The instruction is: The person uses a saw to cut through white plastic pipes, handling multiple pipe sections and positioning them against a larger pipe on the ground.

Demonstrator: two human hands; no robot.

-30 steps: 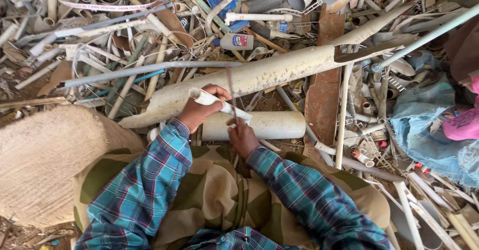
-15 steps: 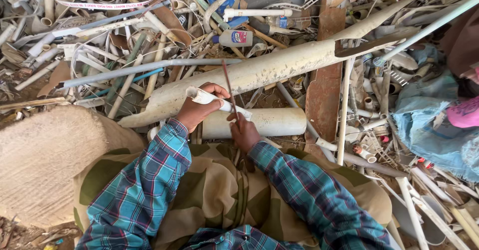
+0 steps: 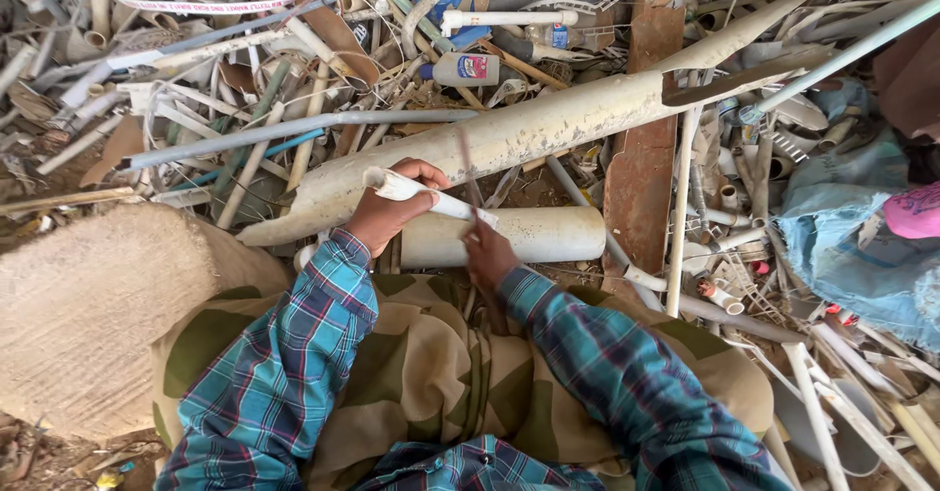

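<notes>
My left hand (image 3: 387,212) grips a thin, flattened white pipe piece (image 3: 431,197) that points right and slightly down. My right hand (image 3: 487,254) is closed on a thin dark tool (image 3: 468,173), blurred by motion, raised upright over the pipe piece's right end. Just beyond both hands a short thick white pipe (image 3: 539,234) lies crosswise. Behind it a long dirty cream pipe (image 3: 548,129) slants up to the right. Both arms wear blue plaid sleeves above camouflage-patterned trousers (image 3: 431,374).
A heap of scrap plastic pipes and strips covers the ground ahead. A grey pipe (image 3: 294,131) runs left of the hands. A rusty plank (image 3: 641,158) stands at right. A tan sack (image 3: 88,315) lies at my left, blue sacking (image 3: 852,246) at far right.
The dark tool in my right hand has swung up and down over the white pipe piece. My left hand has stayed in place holding the piece.
</notes>
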